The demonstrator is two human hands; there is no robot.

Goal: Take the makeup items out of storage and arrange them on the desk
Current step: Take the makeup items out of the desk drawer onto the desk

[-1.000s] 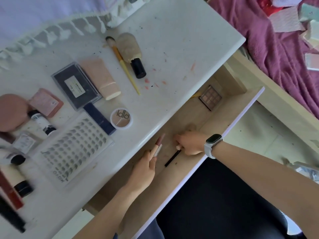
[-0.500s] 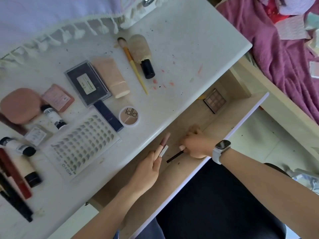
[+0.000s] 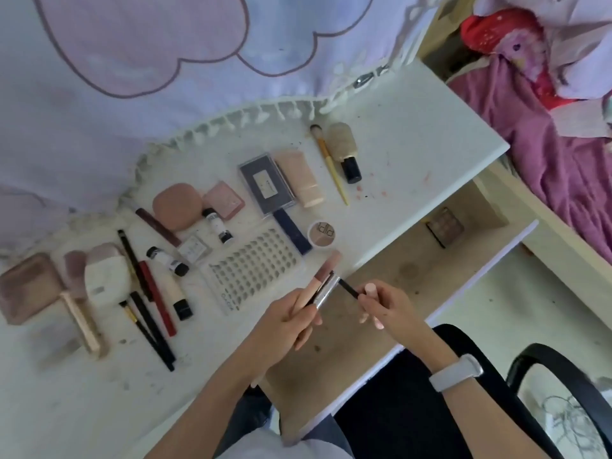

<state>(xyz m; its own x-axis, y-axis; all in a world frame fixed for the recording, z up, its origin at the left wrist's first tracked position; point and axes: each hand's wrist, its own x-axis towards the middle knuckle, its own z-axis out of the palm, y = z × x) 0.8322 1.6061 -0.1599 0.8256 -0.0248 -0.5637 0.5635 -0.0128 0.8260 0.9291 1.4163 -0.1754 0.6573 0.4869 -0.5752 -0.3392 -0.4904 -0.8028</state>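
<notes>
A thin black pencil-like stick point(image 3: 348, 288) is held between both hands above the front edge of the white desk top point(image 3: 414, 154), over the open light-wood drawer point(image 3: 390, 293). The right hand point(image 3: 387, 308), with a pale grey band point(image 3: 456, 372) on its wrist, pinches the stick's 4 o'clock end between thumb and fingertips. The left hand point(image 3: 291, 321) curls its fingers round two tubes lying side by side, a long pink-beige tube with a rosy cap point(image 3: 323, 276) and a short silver tube point(image 3: 326, 293); the stick's other end meets that bundle, and whether the left fingers also grip it cannot be told.

At 2 o'clock from the hands, a square brown eyeshadow palette point(image 3: 444, 226) lies in the drawer's far corner.

At 10 o'clock from the hands, just beside them, rests a clear tray of false lashes point(image 3: 255, 273), and at 12 o'clock a small round pot with a white lid point(image 3: 321, 234) and a dark blue flat stick point(image 3: 293, 230). Farther toward 12 o'clock are a dark grey rectangular case point(image 3: 266, 183), a peach squeeze tube point(image 3: 301, 180), a yellow-handled brush point(image 3: 329, 164) and a beige bottle with a black cap point(image 3: 344, 150). Toward 9 o'clock lie black and red pencils point(image 3: 152, 293), small white bottles point(image 3: 167, 260) and pink compacts point(image 3: 177, 207). A lilac fringed cloth point(image 3: 165, 61) covers the desk's far side.
</notes>
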